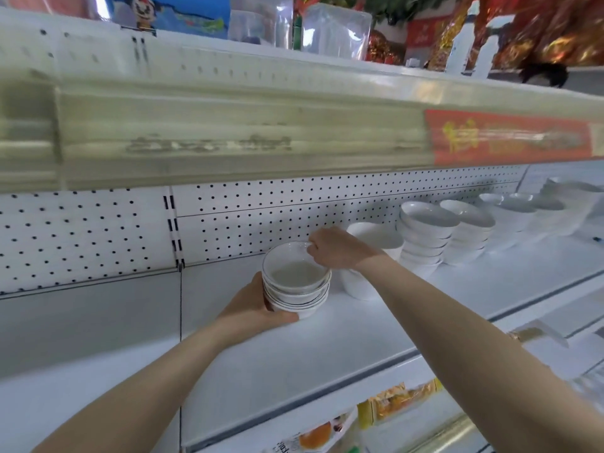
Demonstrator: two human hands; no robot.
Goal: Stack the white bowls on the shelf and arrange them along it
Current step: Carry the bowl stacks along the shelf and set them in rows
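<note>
A short stack of white bowls with dark rim lines (295, 282) stands on the white shelf (327, 348), near the pegboard back. My left hand (253, 310) cups the stack's lower left side. My right hand (336, 248) pinches the far right rim of the top bowl. Just right of the stack stands a taller plain white bowl (362, 282), partly hidden by my right wrist. Further right, more stacks of white bowls (425, 237) (469, 235) line the shelf toward its far end.
The upper shelf's front edge (261, 138) hangs low overhead, with a red price strip (510, 137) at the right. A pegboard back panel (81, 233) closes the rear. Packaged goods (398, 400) sit on the shelf below. Bare shelf surface stretches left of the stack.
</note>
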